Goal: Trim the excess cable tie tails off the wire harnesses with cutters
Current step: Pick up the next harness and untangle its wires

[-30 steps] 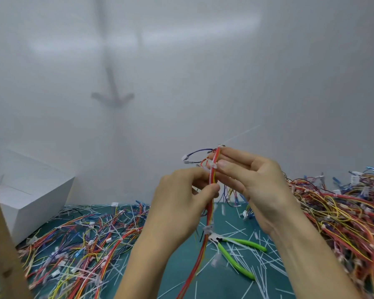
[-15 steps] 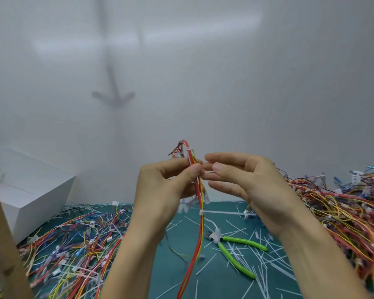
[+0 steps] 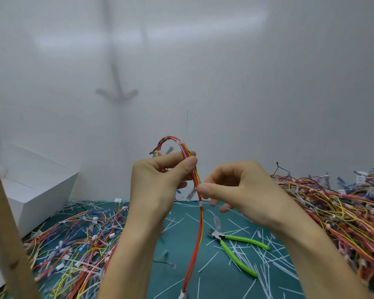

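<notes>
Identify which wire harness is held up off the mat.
The red-and-yellow harness gripped by the left hand and right hand; the left heap and right heap lie on the green mat.

Left hand [image 3: 160, 186], right hand [image 3: 244, 190]: bare; 2 forearms bare.

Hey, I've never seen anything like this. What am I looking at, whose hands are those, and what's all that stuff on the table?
No machine here: these are a person's two bare hands, filmed by a camera worn on their head. The left hand and right hand both pinch one harness, a bundle of red and yellow wires. A white tie tail sticks out of it. On the green mat lie cutters, cut tails and piles of harnesses.
</notes>
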The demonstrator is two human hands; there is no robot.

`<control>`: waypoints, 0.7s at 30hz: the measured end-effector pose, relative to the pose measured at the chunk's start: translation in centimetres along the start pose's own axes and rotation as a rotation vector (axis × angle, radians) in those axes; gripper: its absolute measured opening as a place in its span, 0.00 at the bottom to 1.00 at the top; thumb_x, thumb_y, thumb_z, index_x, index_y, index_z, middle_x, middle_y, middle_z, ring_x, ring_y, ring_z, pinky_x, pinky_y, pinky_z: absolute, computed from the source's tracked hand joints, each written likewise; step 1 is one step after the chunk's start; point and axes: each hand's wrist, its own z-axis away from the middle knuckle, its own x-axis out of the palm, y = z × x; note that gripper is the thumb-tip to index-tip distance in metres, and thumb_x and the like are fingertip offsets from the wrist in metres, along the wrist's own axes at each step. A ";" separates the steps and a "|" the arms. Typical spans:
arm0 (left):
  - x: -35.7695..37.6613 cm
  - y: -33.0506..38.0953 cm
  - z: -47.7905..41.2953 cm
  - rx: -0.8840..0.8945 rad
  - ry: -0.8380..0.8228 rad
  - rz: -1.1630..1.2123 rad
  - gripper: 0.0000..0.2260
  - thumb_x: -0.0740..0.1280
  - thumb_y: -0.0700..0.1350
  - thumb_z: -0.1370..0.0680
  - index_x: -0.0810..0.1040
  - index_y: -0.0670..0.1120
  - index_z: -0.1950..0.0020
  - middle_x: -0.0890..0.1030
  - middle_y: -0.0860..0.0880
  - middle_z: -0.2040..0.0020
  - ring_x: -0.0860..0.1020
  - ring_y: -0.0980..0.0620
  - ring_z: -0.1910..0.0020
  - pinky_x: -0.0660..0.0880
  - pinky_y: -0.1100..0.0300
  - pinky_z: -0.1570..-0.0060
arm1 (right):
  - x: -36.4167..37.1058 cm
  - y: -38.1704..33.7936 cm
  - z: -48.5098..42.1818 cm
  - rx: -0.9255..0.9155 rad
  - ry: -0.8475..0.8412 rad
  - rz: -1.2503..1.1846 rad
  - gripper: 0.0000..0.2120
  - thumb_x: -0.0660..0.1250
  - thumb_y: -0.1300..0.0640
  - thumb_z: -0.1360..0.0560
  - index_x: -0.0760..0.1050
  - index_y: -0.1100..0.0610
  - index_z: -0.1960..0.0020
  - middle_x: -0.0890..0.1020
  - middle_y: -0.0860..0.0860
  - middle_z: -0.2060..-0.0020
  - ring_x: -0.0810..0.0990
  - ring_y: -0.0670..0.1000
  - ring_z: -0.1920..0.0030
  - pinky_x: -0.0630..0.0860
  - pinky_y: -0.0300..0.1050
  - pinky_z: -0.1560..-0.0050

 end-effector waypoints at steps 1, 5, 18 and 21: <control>0.1 0.0 0.0 0.005 0.001 0.005 0.07 0.75 0.40 0.28 0.86 0.52 0.57 0.86 0.52 0.63 0.82 0.58 0.67 0.78 0.66 0.67 | 0.1 0.0 0.0 0.008 0.000 0.007 0.08 0.76 0.52 0.29 0.81 0.56 0.60 0.86 0.51 0.66 0.85 0.47 0.64 0.83 0.45 0.62; 0.2 -0.1 0.0 0.024 0.000 0.033 0.06 0.75 0.39 0.28 0.86 0.51 0.56 0.87 0.53 0.62 0.82 0.58 0.67 0.78 0.67 0.66 | 0.1 0.1 0.0 0.053 -0.027 0.006 0.07 0.76 0.54 0.29 0.81 0.56 0.57 0.86 0.50 0.66 0.86 0.48 0.63 0.83 0.48 0.58; 0.4 -0.4 -0.1 0.034 -0.096 0.104 0.06 0.72 0.38 0.25 0.86 0.47 0.52 0.87 0.53 0.55 0.84 0.56 0.61 0.79 0.67 0.59 | -0.1 -0.2 0.2 0.062 -0.079 -0.307 0.08 0.72 0.58 0.26 0.84 0.63 0.52 0.87 0.55 0.61 0.86 0.50 0.62 0.81 0.39 0.61; 0.5 -0.4 0.0 0.058 -0.118 0.081 0.07 0.71 0.39 0.24 0.86 0.49 0.52 0.87 0.51 0.56 0.85 0.54 0.59 0.79 0.66 0.58 | 0.0 -0.2 0.2 0.046 -0.047 -0.430 0.08 0.72 0.63 0.26 0.82 0.68 0.50 0.86 0.61 0.61 0.85 0.52 0.65 0.82 0.41 0.62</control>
